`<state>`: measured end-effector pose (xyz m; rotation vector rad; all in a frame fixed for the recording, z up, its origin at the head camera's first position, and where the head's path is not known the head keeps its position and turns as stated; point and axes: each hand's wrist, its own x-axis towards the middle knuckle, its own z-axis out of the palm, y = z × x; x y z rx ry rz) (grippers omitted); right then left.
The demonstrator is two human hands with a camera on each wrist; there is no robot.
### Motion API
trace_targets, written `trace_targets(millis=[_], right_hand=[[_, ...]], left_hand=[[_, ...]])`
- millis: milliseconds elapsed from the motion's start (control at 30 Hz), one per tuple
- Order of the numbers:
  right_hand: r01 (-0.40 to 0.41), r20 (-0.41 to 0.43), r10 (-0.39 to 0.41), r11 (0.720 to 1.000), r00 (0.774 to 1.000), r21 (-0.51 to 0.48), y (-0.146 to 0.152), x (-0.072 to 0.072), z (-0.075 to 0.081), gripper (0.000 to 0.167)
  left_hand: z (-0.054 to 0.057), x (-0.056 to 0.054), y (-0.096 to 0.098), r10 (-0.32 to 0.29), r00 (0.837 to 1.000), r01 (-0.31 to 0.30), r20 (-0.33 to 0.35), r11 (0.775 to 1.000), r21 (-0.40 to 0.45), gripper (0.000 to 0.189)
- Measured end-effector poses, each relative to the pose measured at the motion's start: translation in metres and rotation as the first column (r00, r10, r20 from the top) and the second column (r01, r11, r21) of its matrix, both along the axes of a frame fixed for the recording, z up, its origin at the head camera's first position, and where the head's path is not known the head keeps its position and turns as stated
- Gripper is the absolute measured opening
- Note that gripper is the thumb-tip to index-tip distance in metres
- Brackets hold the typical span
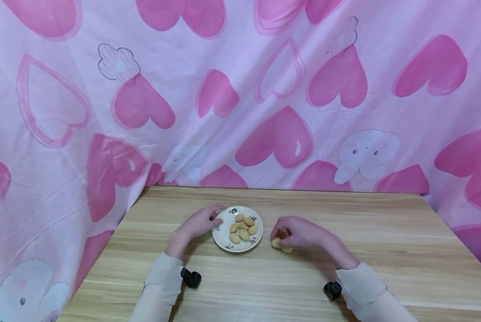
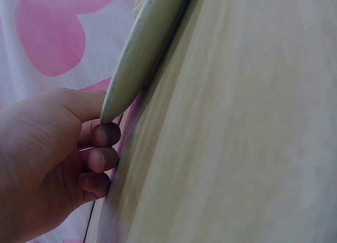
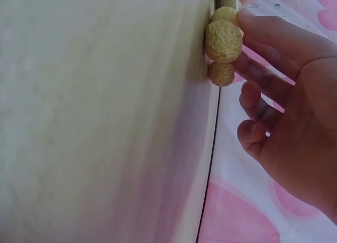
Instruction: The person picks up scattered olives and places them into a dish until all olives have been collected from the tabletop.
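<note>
A small white plate [image 1: 220, 241] with printed marks around its rim carries several tan, wrinkled walnuts [image 1: 244, 235] in their shells. At the plate's left edge my left hand [image 1: 200, 221] grips the rim, thumb over the top; in the left wrist view its other fingers curl below the plate edge [image 2: 131, 74]. To the right of the plate, my right hand [image 1: 301, 231] pinches a walnut [image 1: 276, 242] between thumb and finger. More walnuts lie under and beside that hand, including a large one [image 3: 223, 41] and a smaller one [image 3: 221, 74] in the right wrist view.
Everything rests on a light wood-grain table [image 1: 240, 286]. A pink cloth [image 1: 240, 98] printed with hearts hangs behind the table and along its sides. A black wrist camera [image 1: 191, 277] sits on the left wrist, and another black camera [image 1: 332, 290] on the right.
</note>
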<state>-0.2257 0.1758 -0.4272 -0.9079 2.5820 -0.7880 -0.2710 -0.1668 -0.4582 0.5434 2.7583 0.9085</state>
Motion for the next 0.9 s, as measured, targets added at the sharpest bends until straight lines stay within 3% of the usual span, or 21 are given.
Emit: trace_targets(millis=[133, 300, 633, 900], right_hand=[[0.005, 0.025, -0.005, 1.0, 1.0, 0.0, 0.0, 0.001, -0.002, 0.015], [-0.001, -0.007, 0.001, 1.0, 1.0, 0.016, -0.003, 0.002, -0.002, 0.016], [0.056, -0.005, -0.056, 0.998, 0.998, 0.021, -0.014, 0.0, 0.008, 0.019], [0.001, -0.087, 0.0, 1.0, 0.996, 0.004, -0.03, -0.007, 0.013, 0.021]], left_hand=[[0.002, 0.001, 0.001, -0.004, 1.0, 0.004, 0.007, 1.0, 0.016, 0.051], [0.003, 0.002, 0.001, -0.004, 1.0, 0.004, 0.007, 1.0, 0.03, 0.05], [0.003, 0.002, -0.001, -0.011, 1.0, 0.011, 0.005, 1.0, 0.019, 0.051], [0.002, 0.001, -0.001, -0.013, 1.0, 0.013, 0.003, 1.0, 0.012, 0.052]])
